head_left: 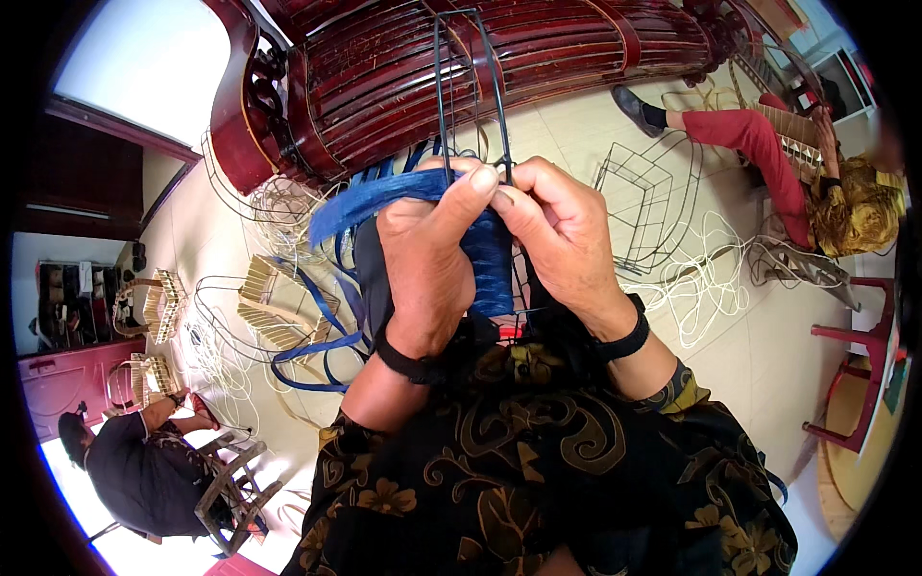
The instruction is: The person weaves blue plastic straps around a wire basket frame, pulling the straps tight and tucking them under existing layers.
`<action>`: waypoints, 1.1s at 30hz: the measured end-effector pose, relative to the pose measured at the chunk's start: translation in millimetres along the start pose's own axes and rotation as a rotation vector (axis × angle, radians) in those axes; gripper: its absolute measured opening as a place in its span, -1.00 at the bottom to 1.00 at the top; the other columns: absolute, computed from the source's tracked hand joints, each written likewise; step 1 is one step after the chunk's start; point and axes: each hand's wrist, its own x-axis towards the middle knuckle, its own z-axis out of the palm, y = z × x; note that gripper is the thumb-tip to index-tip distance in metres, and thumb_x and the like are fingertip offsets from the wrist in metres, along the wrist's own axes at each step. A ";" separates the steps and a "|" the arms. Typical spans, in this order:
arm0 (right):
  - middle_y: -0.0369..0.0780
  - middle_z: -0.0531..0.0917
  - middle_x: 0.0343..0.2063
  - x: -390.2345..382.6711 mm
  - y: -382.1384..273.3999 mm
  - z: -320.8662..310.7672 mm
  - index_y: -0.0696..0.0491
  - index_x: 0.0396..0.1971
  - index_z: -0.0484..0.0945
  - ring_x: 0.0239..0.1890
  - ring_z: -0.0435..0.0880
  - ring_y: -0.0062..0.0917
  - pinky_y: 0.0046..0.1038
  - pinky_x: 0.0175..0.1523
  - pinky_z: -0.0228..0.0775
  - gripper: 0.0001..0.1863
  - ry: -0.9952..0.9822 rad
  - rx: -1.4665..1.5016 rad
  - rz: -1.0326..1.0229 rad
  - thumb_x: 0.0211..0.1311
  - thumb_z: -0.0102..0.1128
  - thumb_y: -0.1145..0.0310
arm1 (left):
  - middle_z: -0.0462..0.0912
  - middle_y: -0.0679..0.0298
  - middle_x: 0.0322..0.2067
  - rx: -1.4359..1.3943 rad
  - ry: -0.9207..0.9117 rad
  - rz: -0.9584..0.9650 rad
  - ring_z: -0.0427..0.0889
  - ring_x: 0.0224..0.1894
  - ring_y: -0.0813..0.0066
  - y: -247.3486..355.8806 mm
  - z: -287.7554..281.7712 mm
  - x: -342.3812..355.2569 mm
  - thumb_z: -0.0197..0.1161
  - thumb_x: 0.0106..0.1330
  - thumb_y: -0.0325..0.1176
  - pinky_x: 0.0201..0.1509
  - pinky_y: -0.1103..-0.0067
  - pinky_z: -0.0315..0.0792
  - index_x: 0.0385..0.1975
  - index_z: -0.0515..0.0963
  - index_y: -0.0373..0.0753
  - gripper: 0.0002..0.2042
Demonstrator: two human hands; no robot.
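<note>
A narrow black wire frame [500,106] stands upright in front of me. Its lower part is wrapped in shiny blue strip, forming a woven panel [490,274]. My left hand [427,254] is closed, thumb against forefinger, on a flat blue strip [370,200] whose loose end sticks out to the left. Close beside it, my right hand [569,240] pinches the frame's right bar with thumb and forefinger; the fingertips of both hands nearly touch. What lies exactly between the right fingertips is partly hidden. More blue strips [322,298] hang and curl down at my left.
A dark red slatted wooden bench [384,86] spans the far side. Wire frames [653,197] and white cord [706,278] lie on the floor at right; a partly woven basket [279,302] sits at left. Seated people work at lower left [144,470] and far right [850,206].
</note>
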 end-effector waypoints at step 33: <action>-0.41 0.47 -0.61 5.3 4.0 7.0 0.16 -0.39 0.52 -0.54 0.35 -0.82 -0.69 -0.45 0.23 -0.84 0.007 0.159 0.043 0.31 0.24 0.39 | 0.65 0.29 -0.40 0.311 0.202 0.068 0.53 -0.33 0.66 3.5 -9.4 1.7 0.08 0.48 -0.33 -0.16 0.68 0.40 -0.32 0.63 -0.38 -0.74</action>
